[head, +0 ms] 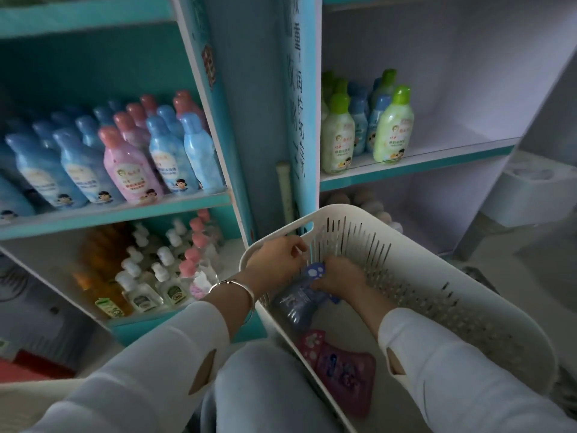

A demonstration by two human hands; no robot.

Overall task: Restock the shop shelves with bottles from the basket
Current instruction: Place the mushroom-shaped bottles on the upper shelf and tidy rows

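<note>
One blue bottle [295,304] in right hand [340,276]

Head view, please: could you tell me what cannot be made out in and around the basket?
- Head view: the blue bottle has a blurred label; the right hand covers its neck.
- Head view: whether the left hand has a grip on the basket rim is unclear, fingers blurred.
- Head view: the pink bottle has blurred print.

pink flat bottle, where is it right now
In the head view, the pink flat bottle lies inside the white slotted plastic basket, lower centre, just below the blue plastic bottle.
</note>
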